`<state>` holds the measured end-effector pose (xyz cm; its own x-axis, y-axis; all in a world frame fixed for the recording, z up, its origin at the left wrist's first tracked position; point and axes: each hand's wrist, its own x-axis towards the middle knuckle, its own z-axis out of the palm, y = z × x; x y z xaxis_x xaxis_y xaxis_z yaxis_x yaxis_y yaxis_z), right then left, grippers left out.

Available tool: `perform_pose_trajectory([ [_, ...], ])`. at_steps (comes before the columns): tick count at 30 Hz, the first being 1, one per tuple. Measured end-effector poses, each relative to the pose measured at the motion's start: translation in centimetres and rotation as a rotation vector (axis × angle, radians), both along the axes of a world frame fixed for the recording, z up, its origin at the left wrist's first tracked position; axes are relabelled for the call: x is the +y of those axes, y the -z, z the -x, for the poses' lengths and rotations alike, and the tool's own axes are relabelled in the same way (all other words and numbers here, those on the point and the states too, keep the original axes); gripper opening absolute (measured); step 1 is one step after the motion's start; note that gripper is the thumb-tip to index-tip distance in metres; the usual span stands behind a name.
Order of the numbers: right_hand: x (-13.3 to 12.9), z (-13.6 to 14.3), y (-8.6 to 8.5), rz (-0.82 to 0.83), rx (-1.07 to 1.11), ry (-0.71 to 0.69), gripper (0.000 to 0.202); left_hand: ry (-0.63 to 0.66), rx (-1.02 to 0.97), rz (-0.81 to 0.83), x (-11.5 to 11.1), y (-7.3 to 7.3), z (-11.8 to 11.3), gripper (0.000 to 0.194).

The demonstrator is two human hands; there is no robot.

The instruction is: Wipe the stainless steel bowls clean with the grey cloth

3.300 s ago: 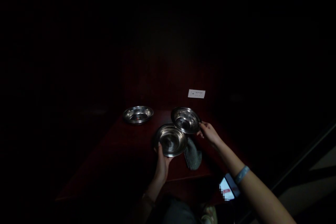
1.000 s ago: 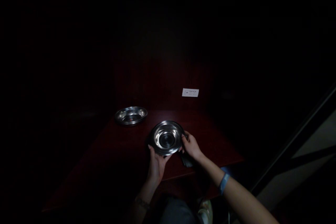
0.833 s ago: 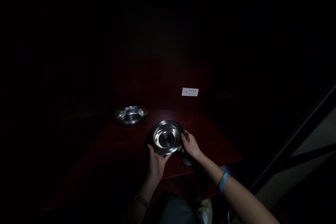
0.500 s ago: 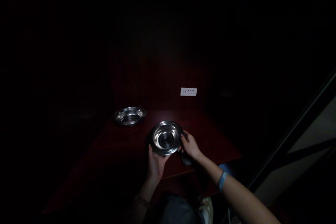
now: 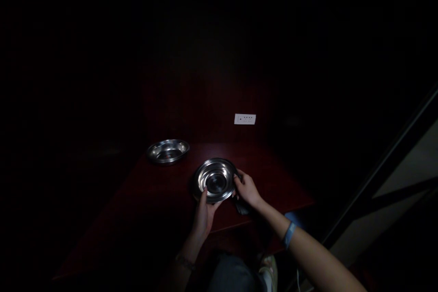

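A round, shiny metal bowl with a wide rim (image 5: 216, 183) is held up over the dark red table (image 5: 164, 191), its hollow side towards me. My left hand (image 5: 204, 214) grips it from below at the near left, with the thumb over the rim and the other fingers behind it. At the right edge, my right hand (image 5: 246, 188) pinches the rim, thumb on top and fingertips partly hidden underneath. Another metal bowl (image 5: 167, 152), larger-looking and with a small red mark inside, rests at the table's back left; neither hand touches it.
A white socket panel (image 5: 245, 119) is on the dark wall behind the table. Something small and dark (image 5: 242, 207) lies under my right wrist near the front edge. A shoe (image 5: 269, 269) shows below, and a slanted frame bar stands at the right.
My left thumb has moved from the bowl's outer left edge up over the rim, onto its inner side. The bowl and my right hand have hardly moved.
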<state>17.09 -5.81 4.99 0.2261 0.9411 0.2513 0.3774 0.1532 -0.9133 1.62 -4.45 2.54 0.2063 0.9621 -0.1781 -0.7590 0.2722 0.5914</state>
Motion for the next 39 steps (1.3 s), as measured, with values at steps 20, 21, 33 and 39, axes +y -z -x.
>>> perform_pose_trajectory([
  [20, -0.4, -1.2, -1.1, 0.102, -0.214, -0.045, 0.051, 0.002, -0.052, 0.073, 0.5, 0.6, -0.1, 0.034],
  [21, -0.3, -1.3, -0.9, 0.145, -0.154, -0.094, 0.049, 0.006, -0.054, 0.072, 0.5, 0.7, -0.1, 0.035],
  [33, 0.9, -0.6, 0.0, 0.234, 0.192, -0.223, 0.036, -0.004, -0.057, 0.045, 0.2, 0.4, 0.0, 0.036],
  [39, 0.7, -0.2, -0.4, 0.122, 0.149, -0.236, 0.044, -0.029, -0.039, -0.058, -0.1, 0.6, 0.1, 0.046],
])
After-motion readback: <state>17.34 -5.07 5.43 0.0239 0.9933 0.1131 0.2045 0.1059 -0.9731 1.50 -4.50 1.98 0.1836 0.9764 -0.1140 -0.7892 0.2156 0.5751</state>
